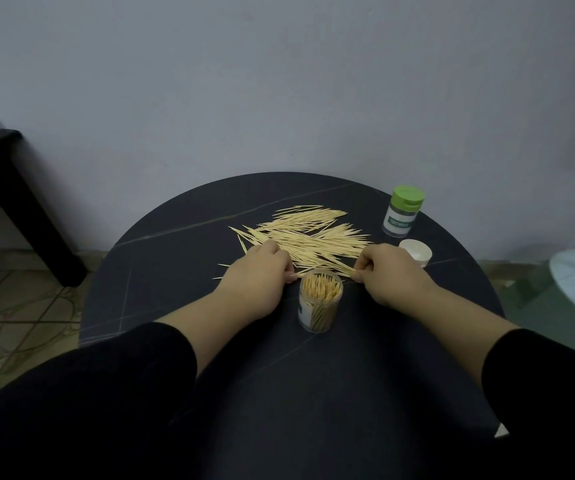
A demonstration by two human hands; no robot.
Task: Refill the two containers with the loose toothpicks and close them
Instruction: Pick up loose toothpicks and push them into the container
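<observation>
Nearest, 2 black sleeves (113, 393) run off the bottom edge. On the round dark desk (161, 271) stands 1 open clear container (320, 306), upright, approx. full of sticks, btwn the 2 hands. Left hand (256, 284) has its fingers curled at the near edge of the loose toothpicks (308, 235), grip closed on a few. Right hand (395, 277) pinches the other ends of that bunch, just behind the container. Fingertips are mostly hidden under the knuckles. The pile is 1 spread, too many to count. To its right is 1 white lid (417, 252), partly hidden by the right hand. Farther back is 1 green-lidded container (403, 211), closed.
</observation>
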